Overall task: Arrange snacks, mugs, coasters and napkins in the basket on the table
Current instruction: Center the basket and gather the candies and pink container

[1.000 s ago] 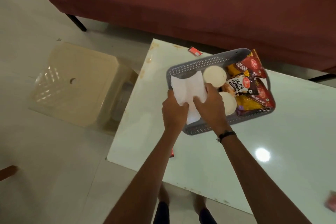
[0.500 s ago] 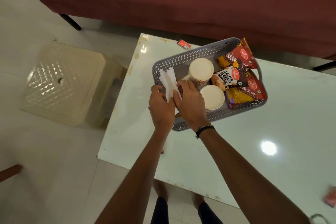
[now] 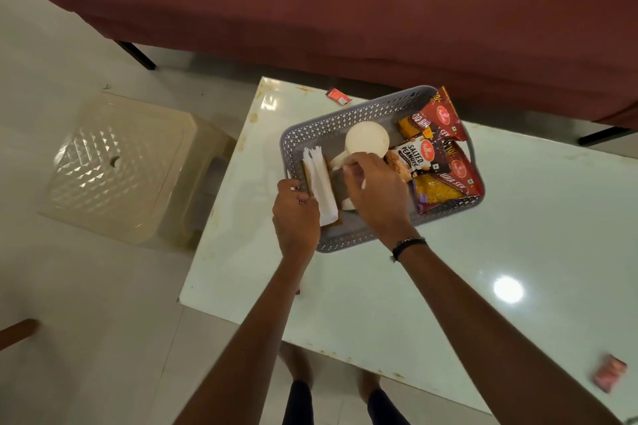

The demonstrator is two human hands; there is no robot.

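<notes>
White table (image 3: 397, 286): grey basket (image 3: 345, 117) holding snack packets (image 3: 445, 179), mug (image 3: 367, 141). Napkins (image 3: 321, 183) upright, my left hand (image 3: 295, 217) pinching them; my right hand (image 3: 376, 193) curled, contents hidden.

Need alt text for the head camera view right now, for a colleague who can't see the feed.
Seen from above, a person's left hand steadies folded white napkins standing at the left end of a grey basket on a white table. The right hand reaches among the white mugs. Snack packets, including salted peanuts, fill the right end.
</notes>
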